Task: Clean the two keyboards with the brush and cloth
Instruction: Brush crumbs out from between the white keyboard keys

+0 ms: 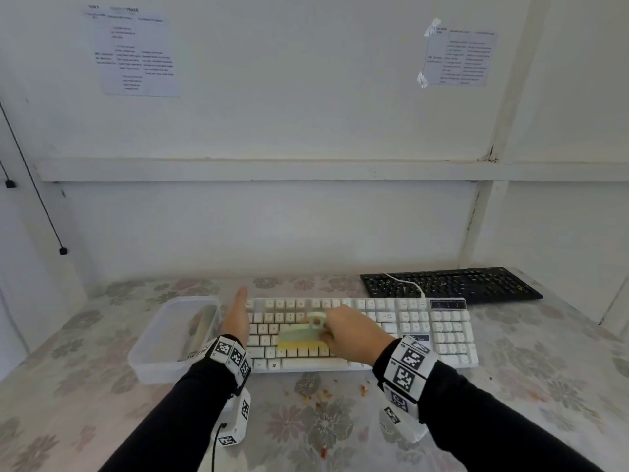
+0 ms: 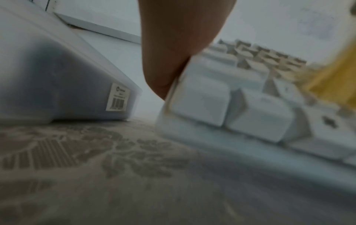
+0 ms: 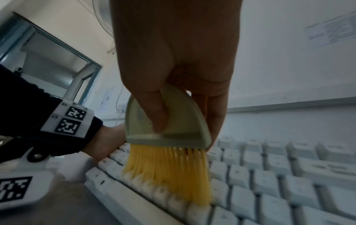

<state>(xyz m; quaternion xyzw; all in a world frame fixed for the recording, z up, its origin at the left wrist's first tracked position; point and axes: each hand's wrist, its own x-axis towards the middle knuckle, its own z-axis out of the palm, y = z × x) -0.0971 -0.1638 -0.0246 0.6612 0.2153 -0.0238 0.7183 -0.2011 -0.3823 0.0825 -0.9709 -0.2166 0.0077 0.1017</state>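
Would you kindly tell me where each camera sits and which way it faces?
Head: from above, looking forward and down at the white keyboard, both sleeves and hands.
Left wrist: low on the tablecloth, facing the keyboard's left end; left hand against it.
Right wrist: behind the right hand gripping the brush, bristles on keys.
Shared: all three show the white keyboard and brush.

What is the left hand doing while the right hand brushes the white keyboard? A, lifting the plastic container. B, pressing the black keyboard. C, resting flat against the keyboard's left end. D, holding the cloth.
C: the left hand lies with straight fingers against the left end of the white keyboard, between it and the plastic container, while the right hand grips the brush.
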